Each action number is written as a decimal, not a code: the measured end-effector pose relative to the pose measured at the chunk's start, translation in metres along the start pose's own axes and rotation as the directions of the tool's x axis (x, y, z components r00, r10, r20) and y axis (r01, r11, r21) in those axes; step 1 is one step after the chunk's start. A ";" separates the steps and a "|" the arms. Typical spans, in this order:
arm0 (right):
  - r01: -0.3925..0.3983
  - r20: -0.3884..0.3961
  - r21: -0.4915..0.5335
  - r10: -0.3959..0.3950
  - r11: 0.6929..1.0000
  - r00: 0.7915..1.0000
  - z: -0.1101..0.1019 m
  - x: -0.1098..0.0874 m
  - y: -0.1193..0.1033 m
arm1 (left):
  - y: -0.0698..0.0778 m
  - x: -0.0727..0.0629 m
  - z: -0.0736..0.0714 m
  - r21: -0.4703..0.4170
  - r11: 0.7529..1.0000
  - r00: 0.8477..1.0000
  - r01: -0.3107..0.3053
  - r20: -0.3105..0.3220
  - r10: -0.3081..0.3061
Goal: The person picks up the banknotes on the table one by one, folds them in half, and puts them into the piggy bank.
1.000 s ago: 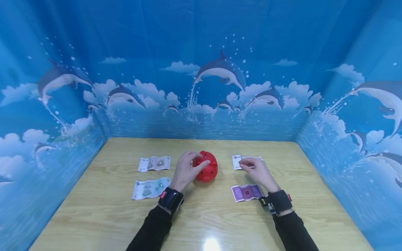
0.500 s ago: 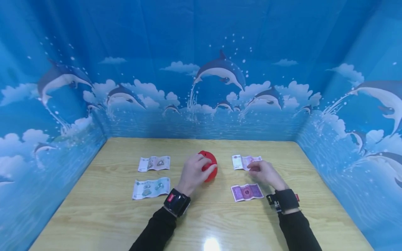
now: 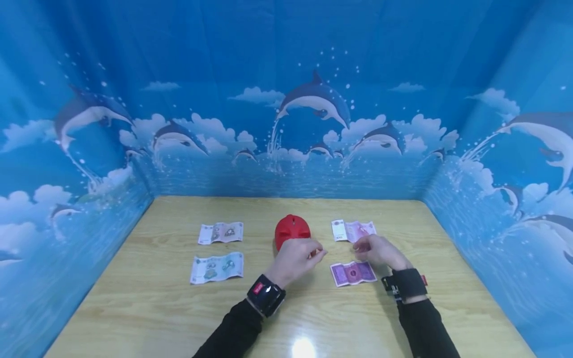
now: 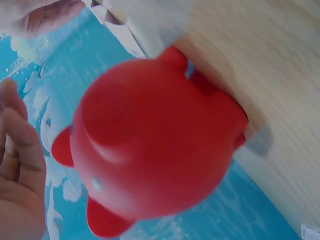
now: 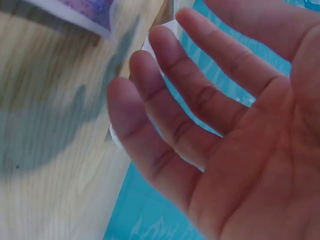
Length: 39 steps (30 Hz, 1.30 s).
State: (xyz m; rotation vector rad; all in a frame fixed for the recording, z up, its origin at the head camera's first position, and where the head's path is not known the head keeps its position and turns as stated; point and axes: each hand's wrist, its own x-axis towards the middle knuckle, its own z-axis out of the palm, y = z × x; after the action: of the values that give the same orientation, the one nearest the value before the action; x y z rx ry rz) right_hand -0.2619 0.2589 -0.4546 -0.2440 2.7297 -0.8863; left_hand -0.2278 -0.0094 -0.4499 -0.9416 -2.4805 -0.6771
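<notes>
A round red piggy bank [image 3: 292,229] stands in the middle of the table, its snout and ears plain in the left wrist view. My left hand [image 3: 295,261] hovers in front of it with loosely bent fingers and hides its near side in the head view; the left wrist view shows nothing between those fingers. To the right, my right hand [image 3: 379,251] hangs over the gap between a pinkish banknote [image 3: 358,229] and a purple banknote [image 3: 353,273]. Its fingers are spread and relaxed in the right wrist view, and the palm holds nothing.
Two more banknotes lie on the left of the wooden table [image 3: 134,308]: a brownish banknote [image 3: 221,232] at the back and a greenish banknote [image 3: 217,268] nearer. A blue dolphin-print curtain [image 3: 286,169] encloses the back and both sides.
My left hand has come off the piggy bank, moving right and toward me. My right hand has drawn back slightly to the right from the pinkish banknote. The banknotes lie as before.
</notes>
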 end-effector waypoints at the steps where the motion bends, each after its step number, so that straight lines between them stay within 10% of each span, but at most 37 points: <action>1: -0.002 0.015 -0.012 0.003 1.000 1.000 0.000 -0.001 0.000 | 0.002 0.001 0.002 -0.003 1.000 0.999 0.003 0.032 -0.002; 7: 0.019 0.092 -0.033 -0.016 0.999 0.996 0.000 -0.002 0.000 | 0.014 0.005 0.012 -0.005 1.000 0.985 -0.004 0.170 0.004; 18: 0.191 0.167 -0.047 -0.181 0.980 0.969 0.002 0.001 0.003 | 0.019 0.009 0.033 0.083 0.995 0.972 -0.060 0.231 0.039; 28: 0.193 0.161 -0.066 -0.181 0.979 0.970 0.004 0.001 0.003 | 0.025 0.009 0.049 0.141 0.990 0.908 -0.009 0.417 -0.051; 39: 0.170 0.156 -0.072 -0.158 0.983 0.975 0.005 0.001 0.001 | 0.034 0.007 0.054 0.222 0.974 0.872 0.040 0.467 -0.143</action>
State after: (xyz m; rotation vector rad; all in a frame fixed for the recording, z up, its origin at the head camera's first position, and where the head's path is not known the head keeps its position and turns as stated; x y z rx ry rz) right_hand -0.2616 0.2565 -0.4589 -0.5377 2.6387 -0.7598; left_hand -0.2197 0.0468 -0.4793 -1.0121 -2.9753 -0.2128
